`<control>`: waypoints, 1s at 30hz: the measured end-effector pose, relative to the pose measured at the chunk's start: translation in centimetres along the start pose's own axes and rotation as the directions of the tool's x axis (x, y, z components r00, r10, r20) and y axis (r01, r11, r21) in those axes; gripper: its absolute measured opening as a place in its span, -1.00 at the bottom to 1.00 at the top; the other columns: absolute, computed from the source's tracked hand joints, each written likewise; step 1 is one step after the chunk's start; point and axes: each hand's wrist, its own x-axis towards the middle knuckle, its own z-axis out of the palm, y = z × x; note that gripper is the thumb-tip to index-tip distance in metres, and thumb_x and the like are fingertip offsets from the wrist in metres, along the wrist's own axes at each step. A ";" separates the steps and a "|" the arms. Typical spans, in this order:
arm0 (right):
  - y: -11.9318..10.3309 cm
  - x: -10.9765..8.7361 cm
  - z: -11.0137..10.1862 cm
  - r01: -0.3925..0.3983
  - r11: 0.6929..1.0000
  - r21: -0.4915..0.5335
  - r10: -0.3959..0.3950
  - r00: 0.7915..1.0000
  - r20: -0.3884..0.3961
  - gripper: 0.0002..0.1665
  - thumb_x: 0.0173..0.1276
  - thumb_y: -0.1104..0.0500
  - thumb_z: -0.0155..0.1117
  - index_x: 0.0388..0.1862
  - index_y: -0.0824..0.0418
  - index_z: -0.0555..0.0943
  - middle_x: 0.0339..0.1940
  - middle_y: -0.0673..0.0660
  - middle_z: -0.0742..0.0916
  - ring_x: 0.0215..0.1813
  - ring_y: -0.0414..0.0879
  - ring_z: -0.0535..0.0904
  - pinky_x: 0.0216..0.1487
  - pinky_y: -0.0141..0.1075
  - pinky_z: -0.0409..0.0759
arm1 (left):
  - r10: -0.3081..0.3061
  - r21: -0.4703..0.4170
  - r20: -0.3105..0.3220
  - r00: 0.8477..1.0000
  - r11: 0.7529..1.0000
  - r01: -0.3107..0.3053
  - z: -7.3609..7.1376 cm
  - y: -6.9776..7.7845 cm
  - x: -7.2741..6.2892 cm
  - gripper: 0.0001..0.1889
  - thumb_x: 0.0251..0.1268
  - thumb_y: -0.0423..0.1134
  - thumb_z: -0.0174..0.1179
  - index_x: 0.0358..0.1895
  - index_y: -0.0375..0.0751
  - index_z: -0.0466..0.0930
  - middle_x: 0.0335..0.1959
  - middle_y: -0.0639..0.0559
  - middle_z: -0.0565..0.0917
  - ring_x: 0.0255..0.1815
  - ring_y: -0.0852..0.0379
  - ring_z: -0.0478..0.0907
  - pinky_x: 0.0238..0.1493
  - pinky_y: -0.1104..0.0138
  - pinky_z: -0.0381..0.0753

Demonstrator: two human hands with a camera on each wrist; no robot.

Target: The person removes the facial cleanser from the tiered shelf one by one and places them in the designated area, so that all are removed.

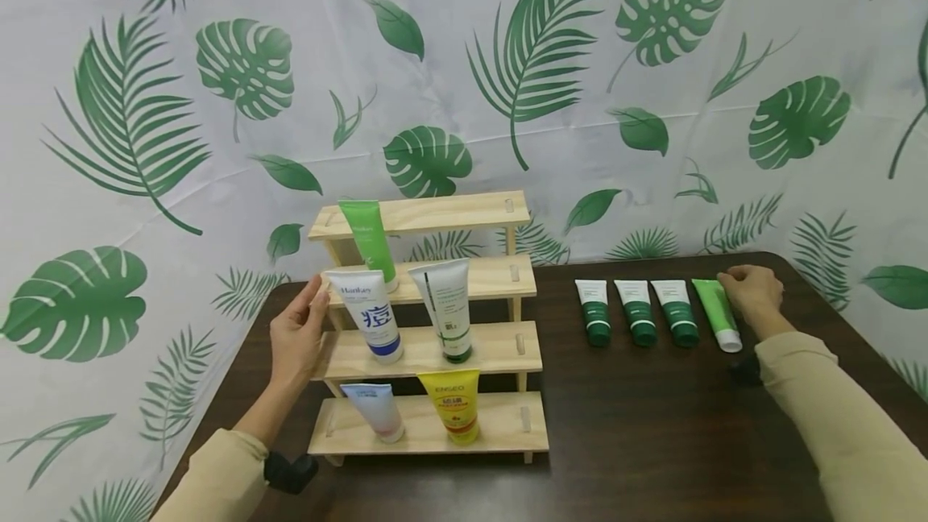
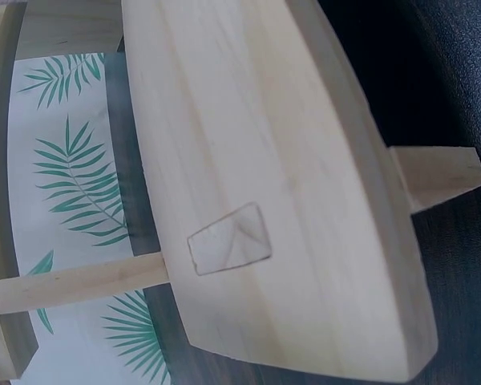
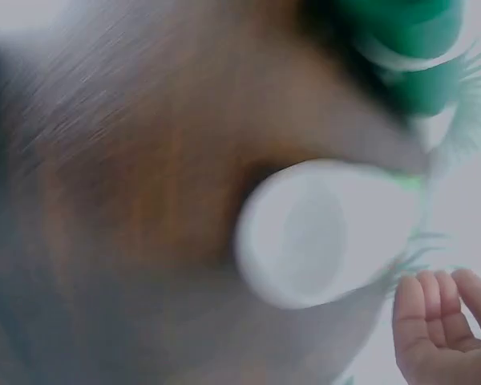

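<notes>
Five up, four down

Stepped wooden rack (image 1: 499, 354) at the left of the desk (image 1: 638, 425). From my remote post I counted five tubes on it, caps down, labels forward; I took the tiers to be there so the back ones showed over the front. Racked green tube (image 1: 368, 240) stood second tier from the top. White-and-blue tube (image 1: 365, 312) and tall white tube (image 1: 445, 308) shared the third; pale blue tube (image 1: 374, 412) and yellow tube (image 1: 453, 405) the lowest. Wide caps probably made good feet.

Right of the rack, three small white-and-green tubes (image 1: 638, 314) lay in a row, caps toward me, spaced, I judged, for easy pick-up. Flat green tube (image 1: 714, 312) lay at the row's right end, white cap nearest me.

Hands well apart. Right hand (image 1: 754, 296) had its fingertips at the flat green tube's far end, sensible for lifting with the cap free; my right wrist view blurred, so I couldn't tell whether they pinched it. Left hand (image 1: 299, 337) was at the rack's left edge, beside the white-and-blue tube, perhaps as a brace. Couldn't tell its grip either.
</notes>
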 end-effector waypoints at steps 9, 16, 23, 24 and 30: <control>-8.2 -0.5 -0.6 0.237 0.956 0.173 -0.205 0.961 -0.185 -0.50 0.43 0.06 0.00 0.11 0.45 0.51 -0.14 0.38 0.63 -0.41 -0.39 0.41 -0.29 -0.52 0.41 | 0.006 -0.022 -0.006 1.000 1.000 -0.007 -0.1 0.1 -0.1 -0.56 0.36 -0.21 0.11 0.23 -0.37 0.43 0.22 -0.15 0.47 -0.17 0.61 0.50 -0.13 0.73 0.44; -17.7 -4.5 -1.3 0.459 0.788 0.411 -0.421 0.888 -0.184 -0.57 0.39 0.10 0.14 0.09 0.39 0.54 -0.32 -0.14 0.60 -0.35 -0.40 0.51 -0.34 -0.67 0.48 | 0.008 -0.009 -0.002 1.000 1.000 -0.008 0.0 0.2 0.0 -0.58 0.36 -0.24 0.11 0.22 -0.35 0.44 0.21 -0.18 0.48 -0.27 0.64 0.49 -0.20 0.73 0.44; -26.1 -9.3 -0.6 0.603 0.579 0.549 -0.660 0.742 -0.120 -0.62 0.36 0.25 0.18 0.10 0.40 0.54 -0.28 0.02 0.62 -0.29 -0.33 0.53 -0.29 -0.60 0.52 | 0.007 -0.033 -0.008 1.000 0.999 -0.007 0.0 0.1 0.2 -0.59 0.35 -0.24 0.12 0.21 -0.34 0.45 0.20 -0.18 0.49 -0.29 0.62 0.50 -0.22 0.73 0.45; -27.0 -10.0 -0.4 0.603 0.561 0.567 -0.681 0.726 -0.099 -0.62 0.36 0.25 0.18 0.11 0.39 0.53 -0.26 0.05 0.62 -0.28 -0.31 0.53 -0.27 -0.59 0.53 | 0.005 -0.034 -0.008 1.000 0.999 -0.006 0.0 0.1 0.2 -0.59 0.35 -0.25 0.12 0.21 -0.34 0.45 0.19 -0.18 0.49 -0.29 0.62 0.50 -0.22 0.73 0.45; -31.6 -12.8 1.1 0.583 0.496 0.643 -0.758 0.652 -0.006 -0.63 0.34 0.24 0.22 0.09 0.35 0.54 -0.21 0.19 0.62 -0.25 -0.20 0.53 -0.25 -0.49 0.53 | -0.006 -0.054 -0.007 1.000 0.999 0.005 0.0 0.7 0.0 -0.61 0.34 -0.31 0.12 0.20 -0.37 0.45 0.20 -0.17 0.48 -0.28 0.66 0.48 -0.22 0.74 0.44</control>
